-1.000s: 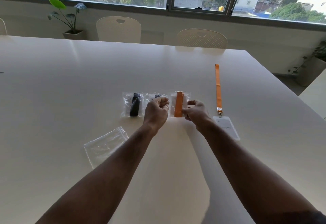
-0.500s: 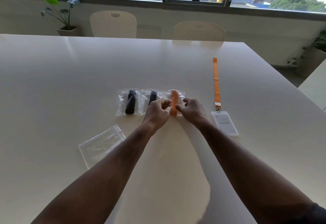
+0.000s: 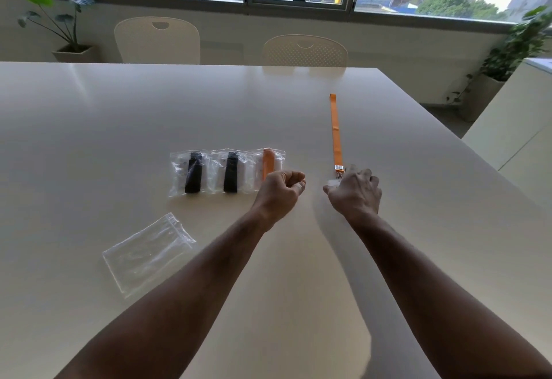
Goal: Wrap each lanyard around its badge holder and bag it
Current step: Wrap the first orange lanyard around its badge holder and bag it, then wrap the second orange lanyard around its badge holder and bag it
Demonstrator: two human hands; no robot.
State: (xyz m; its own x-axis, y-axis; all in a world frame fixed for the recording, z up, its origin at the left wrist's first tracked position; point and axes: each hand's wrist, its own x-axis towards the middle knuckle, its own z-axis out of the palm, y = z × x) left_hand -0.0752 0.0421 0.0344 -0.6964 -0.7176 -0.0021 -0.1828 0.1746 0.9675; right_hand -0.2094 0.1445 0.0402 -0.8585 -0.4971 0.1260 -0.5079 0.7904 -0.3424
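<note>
My right hand (image 3: 355,192) lies over the clear badge holder (image 3: 332,183) and covers most of it, fingers bent down around it and thumb at its left edge. Its orange lanyard (image 3: 335,133) runs straight away from the clip toward the far side of the table. My left hand (image 3: 280,190) hovers in a loose fist beside the bagged orange lanyard (image 3: 268,163), holding nothing. Two bags with black lanyards (image 3: 192,175) (image 3: 231,175) lie in a row to the left of it. An empty clear zip bag (image 3: 146,254) lies nearer me on the left.
The white table (image 3: 89,128) stretches wide around the items. Two pale chairs (image 3: 156,39) (image 3: 304,50) stand at its far edge under the window. Potted plants stand at the far left (image 3: 71,50) and at the right (image 3: 513,47). A white cabinet (image 3: 522,128) is at the right.
Both hands let go of the bagged orange lanyard, which now lies in the row. My right hand moved right onto the badge holder; my left hand drew back slightly.
</note>
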